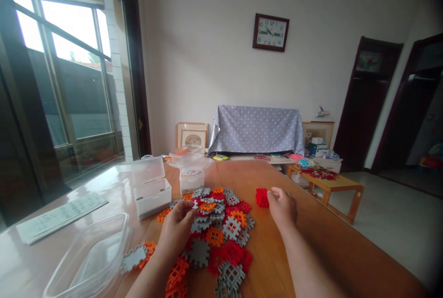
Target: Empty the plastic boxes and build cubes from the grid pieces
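A heap of flat interlocking plastic tiles (221,229) in grey, orange and red lies on the wooden table (270,261). My left hand (178,229) rests on the heap's left side, fingers curled and pinching a grey tile (194,205) at the fingertips. My right hand (283,208) is at the heap's far right, fingers closed on a red tile piece (262,197) held just above the table.
An open clear box (151,187) and a stack of clear containers (189,169) stand behind the heap. A clear lid or tub (90,256) and a printed sheet (60,215) lie at left. A low wooden table (328,185) stands on the floor beyond.
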Demonstrator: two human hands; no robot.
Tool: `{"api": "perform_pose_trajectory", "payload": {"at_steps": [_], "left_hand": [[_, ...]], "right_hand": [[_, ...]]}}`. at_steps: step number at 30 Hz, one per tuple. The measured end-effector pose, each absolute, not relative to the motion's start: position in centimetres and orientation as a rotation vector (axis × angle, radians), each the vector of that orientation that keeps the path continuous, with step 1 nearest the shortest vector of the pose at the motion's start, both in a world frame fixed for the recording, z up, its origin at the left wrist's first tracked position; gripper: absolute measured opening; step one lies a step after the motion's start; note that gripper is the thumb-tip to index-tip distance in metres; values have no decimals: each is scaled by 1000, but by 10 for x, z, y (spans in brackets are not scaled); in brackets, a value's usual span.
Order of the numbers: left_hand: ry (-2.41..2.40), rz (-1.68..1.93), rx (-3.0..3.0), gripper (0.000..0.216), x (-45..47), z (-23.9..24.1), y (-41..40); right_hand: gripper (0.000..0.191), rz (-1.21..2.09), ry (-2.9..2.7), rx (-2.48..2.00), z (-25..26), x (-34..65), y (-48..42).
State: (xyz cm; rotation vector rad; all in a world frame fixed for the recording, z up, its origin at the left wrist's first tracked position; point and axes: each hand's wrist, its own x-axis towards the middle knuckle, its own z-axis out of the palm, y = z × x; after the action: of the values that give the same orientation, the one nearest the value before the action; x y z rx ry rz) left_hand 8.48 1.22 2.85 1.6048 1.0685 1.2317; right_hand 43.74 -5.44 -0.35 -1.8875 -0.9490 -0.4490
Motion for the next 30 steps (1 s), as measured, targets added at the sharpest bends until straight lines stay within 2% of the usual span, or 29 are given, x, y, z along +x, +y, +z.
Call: {"api": "perform_pose_trajectory", "payload": {"at_steps": [6,13,15,19,21,22,26,30], "left_hand": [[1233,1107,1804,7,71,26,14],[1265,824,2188,17,61,36,-3],[1258,742,2277,20,61,41,-9],[1346,535,2430,22,63,47,-14],[1376,504,2451,21,65,47,-14],[1384,497,2448,21,66,48,-15],[1392,475,2394,23,69,51,-17],[1372,505,2321,23,71,55,-18]], "right_hand": [[25,-360,-1352,-1608,13,375,-56],[18,-4,-1883,-1378,27,302,-75],[30,87,-1986,-1362,32,292,-81],[75,246,-2194,-1325,36,278,-89],[83,260,-2253,-1320,32,271,-90],[80,245,-2264,-1334,30,268,-90],[45,143,-2213,-1420,22,262,-86],[18,82,-2138,-1435,20,266,-80]]}}
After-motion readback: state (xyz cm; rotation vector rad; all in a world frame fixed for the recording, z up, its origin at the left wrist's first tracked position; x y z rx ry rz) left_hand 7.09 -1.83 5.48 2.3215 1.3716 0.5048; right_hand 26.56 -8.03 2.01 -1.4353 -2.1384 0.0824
